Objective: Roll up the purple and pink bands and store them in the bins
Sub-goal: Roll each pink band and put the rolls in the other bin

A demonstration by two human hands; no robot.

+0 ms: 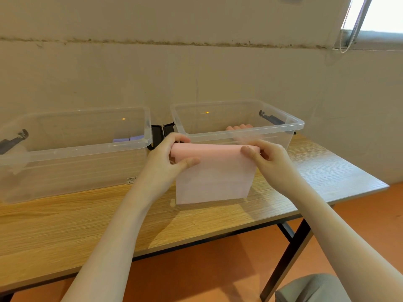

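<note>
Pink band [214, 171] is mid-roll, pinched by left hand [168, 155] and right hand [268, 156]; next, finish rolling toward six o'clock.

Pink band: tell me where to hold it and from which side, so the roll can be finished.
Hold the pink band at the two ends of its rolled top edge, as the left hand and right hand do, coming in from the sides with thumbs in front. The roll is a firm bar there, while the loose sheet below hangs limp toward the table and would likely sag.
</note>
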